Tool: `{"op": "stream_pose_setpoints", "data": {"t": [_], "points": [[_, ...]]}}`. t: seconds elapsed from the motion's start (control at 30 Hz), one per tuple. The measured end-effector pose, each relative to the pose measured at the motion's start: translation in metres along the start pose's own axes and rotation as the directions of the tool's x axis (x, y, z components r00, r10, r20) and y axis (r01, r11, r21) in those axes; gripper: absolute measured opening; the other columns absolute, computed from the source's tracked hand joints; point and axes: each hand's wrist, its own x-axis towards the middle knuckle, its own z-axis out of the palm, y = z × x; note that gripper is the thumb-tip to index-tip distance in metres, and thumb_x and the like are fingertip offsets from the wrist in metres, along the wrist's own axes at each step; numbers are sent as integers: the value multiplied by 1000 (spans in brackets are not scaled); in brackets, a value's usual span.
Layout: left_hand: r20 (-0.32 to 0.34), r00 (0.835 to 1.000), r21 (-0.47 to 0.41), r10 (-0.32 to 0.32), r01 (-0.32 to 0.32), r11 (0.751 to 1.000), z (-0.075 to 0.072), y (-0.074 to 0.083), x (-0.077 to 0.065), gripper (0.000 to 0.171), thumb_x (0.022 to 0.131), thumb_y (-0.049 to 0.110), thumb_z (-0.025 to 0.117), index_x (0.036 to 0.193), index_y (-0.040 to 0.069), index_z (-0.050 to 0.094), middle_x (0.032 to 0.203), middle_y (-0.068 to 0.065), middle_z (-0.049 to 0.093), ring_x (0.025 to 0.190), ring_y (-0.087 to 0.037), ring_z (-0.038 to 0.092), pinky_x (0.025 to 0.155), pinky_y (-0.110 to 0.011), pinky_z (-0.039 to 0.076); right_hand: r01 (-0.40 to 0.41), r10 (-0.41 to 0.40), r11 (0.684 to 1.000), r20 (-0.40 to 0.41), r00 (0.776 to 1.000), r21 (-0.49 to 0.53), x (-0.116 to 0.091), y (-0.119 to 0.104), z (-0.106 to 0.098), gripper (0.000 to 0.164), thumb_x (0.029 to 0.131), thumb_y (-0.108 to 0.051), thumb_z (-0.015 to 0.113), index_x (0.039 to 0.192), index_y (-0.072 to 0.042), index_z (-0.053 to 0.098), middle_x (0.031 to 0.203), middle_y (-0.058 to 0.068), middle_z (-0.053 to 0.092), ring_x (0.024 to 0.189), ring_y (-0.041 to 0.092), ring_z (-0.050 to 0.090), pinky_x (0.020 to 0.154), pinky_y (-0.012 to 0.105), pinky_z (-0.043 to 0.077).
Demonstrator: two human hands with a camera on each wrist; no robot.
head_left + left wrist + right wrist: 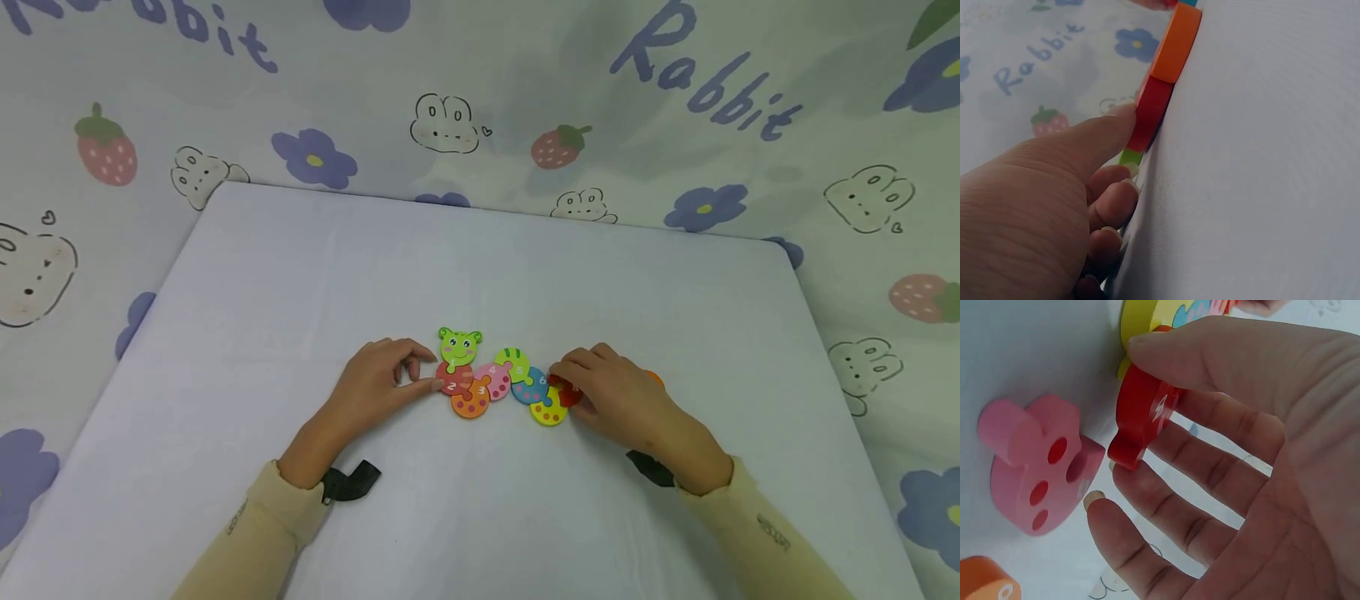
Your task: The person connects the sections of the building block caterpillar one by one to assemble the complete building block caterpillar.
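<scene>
A caterpillar number puzzle lies on the white table: green face piece [459, 346], red piece 2 [447, 383], orange piece 3 [469, 405], pink piece 4 [497, 382], light green piece 5 [512, 362], blue piece 6 [530, 387] and yellow piece [549, 412] join in a zigzag. My left hand [378, 379] touches the edge of red piece 2 with the thumb, its other fingers bent beside the green face piece. My right hand [618, 396] pinches another red piece [1138, 412] against the yellow one; its number is partly covered.
Close to the right hand lie a loose pink piece [1038, 481] with red dots and an orange piece [982, 581]. The head view shows the orange edge behind that hand; the pink piece is hidden there. A patterned cloth [495, 67] surrounds the white table [450, 275].
</scene>
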Motion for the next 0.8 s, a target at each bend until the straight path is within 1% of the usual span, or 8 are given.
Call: {"op": "stream_pose_setpoints", "data": {"t": [0.23,0.43,0.63,0.8], "points": [[1,1000,-10,8,-8,1000,-3,1,0,35,86,35,89,111,16,75,78,14,56,72,-10,50,75,-34,43,-61,61,998,39,997,-4,-2,-2,-6,47,84,-6,87,127,-16,72,124,2,68,112,27,58,84,42,59],[13,1000,1,-9,9,1000,-4,1,0,36,86,38,88,112,17,74,78,14,56,73,-11,51,75,-34,42,-40,40,999,41,998,-7,-1,-1,-4,47,83,-5,87,127,-15,72,124,3,68,113,28,58,90,42,57],[17,1000,7,-19,19,1000,-5,2,0,37,86,39,88,113,17,74,78,14,55,74,-11,50,76,-34,41,-10,13,999,63,998,-37,1,-2,-1,46,86,-8,87,129,-16,72,122,4,67,113,29,59,88,43,57],[8,1000,0,-11,11,1000,-4,1,-1,36,86,39,88,112,17,74,78,13,56,73,-11,50,76,-34,41,-14,18,999,76,997,-49,1,-3,2,47,86,-10,87,131,-15,72,122,6,66,112,29,58,88,43,57]]}}
